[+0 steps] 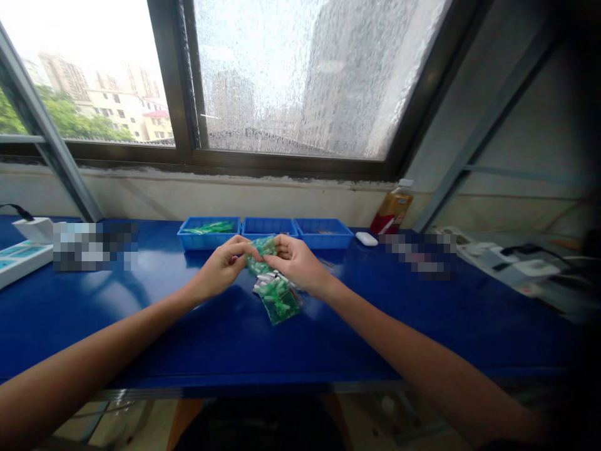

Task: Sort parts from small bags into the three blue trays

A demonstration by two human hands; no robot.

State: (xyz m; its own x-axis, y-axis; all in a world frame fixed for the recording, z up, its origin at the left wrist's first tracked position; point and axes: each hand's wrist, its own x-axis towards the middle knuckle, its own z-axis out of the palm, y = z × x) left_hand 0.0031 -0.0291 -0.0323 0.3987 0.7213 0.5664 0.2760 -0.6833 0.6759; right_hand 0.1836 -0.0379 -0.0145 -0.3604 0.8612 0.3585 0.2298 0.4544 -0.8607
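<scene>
Between my two hands is a small clear plastic bag [261, 255] with green contents, raised above the blue table [188, 344]. My left hand [224, 264] pinches its left edge with bent fingers. From the other side, my right hand [297, 263] grips the bag, its thumb pressed against the front. Just below lies another clear bag [280, 302] with green pieces inside, flat on the table. White-and-dark small pieces [265, 282] show between the two bags, partly covered; their kind is unclear.
Three blue trays stand in a row behind my hands: the left tray [209, 244] holds green strips, the middle tray [267, 224] is partly hidden, the right tray [328, 238] holds thin items. A white case [367, 238], a bottle [393, 210] and a power strip [25, 260] are farther out.
</scene>
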